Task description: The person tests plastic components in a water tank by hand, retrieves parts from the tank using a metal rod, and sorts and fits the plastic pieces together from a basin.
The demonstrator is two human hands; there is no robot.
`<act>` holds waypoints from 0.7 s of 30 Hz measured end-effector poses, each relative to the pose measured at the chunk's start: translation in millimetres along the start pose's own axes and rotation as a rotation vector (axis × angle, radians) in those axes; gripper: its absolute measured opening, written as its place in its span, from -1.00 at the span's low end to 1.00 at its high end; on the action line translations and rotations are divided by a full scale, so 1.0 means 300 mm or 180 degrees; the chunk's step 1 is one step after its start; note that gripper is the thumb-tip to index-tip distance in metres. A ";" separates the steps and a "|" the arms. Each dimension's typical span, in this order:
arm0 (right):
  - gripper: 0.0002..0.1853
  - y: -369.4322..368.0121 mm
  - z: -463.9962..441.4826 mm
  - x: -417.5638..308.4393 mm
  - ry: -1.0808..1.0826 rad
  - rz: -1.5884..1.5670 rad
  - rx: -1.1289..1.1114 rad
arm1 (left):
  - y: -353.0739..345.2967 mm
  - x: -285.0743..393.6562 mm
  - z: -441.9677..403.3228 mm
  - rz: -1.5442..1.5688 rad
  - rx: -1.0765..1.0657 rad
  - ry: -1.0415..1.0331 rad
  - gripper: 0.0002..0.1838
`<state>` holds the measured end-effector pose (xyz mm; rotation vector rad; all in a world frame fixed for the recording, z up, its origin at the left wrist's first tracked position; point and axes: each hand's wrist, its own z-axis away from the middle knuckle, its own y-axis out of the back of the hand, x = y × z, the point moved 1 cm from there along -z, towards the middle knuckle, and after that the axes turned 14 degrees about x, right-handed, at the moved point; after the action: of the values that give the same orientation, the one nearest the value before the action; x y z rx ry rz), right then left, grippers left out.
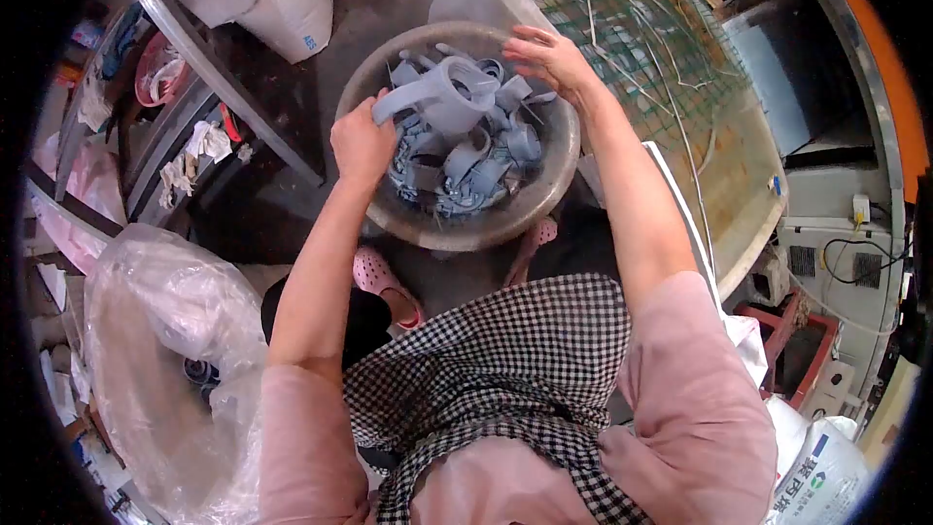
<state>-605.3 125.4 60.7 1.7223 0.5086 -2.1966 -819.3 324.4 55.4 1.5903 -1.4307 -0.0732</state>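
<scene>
My left hand (364, 141) is closed on the handle-like arm of a blue-grey plastic jug-shaped part (449, 97), held over the near-left side of a large round basin (486, 236). Beneath it, the basin holds several loose blue-grey plastic pieces (468, 157), some curved like rings, along with small scraps. My right hand (546, 60) hovers by the basin's far-right rim, fingers apart and nothing in them. It is apart from the held part.
On the right, a green mesh (637, 29) covers a big pale tub (753, 175). A clear plastic bag (175, 331) stands at lower left. White sacks (282, 5) stand behind, near a metal frame (224, 78). A red crate (802, 355) sits at right.
</scene>
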 end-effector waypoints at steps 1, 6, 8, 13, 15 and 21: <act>-0.58 0.038 -0.035 0.044 -0.0106 0.0661 0.0262 | -0.001 -0.008 -0.001 0.0178 0.0159 0.0137 -0.78; -0.68 -0.023 -0.061 0.392 0.0152 0.4382 -0.0896 | 0.005 -0.001 -0.023 -0.0232 -0.0093 0.0284 -0.76; -0.55 -0.045 -0.045 0.578 -0.0060 0.4879 -0.1606 | 0.018 0.019 -0.026 -0.0033 -0.0064 0.0695 -0.77; -0.65 -0.166 0.048 0.862 0.1221 0.4877 -0.0707 | 0.035 -0.003 -0.080 0.0403 -0.0116 0.1258 -0.72; -0.71 -0.199 0.077 0.922 0.3183 0.4880 -0.1435 | 0.050 0.001 -0.103 0.0555 -0.0162 0.1999 -0.62; -0.43 -0.198 0.005 0.717 0.1964 0.5083 -0.2039 | 0.071 -0.019 -0.108 0.2301 -0.0506 0.3281 -0.64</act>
<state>-683.4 173.4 -142.6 1.4285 -0.1185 -0.3352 -817.3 351.3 84.0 0.6738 -1.0119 0.8997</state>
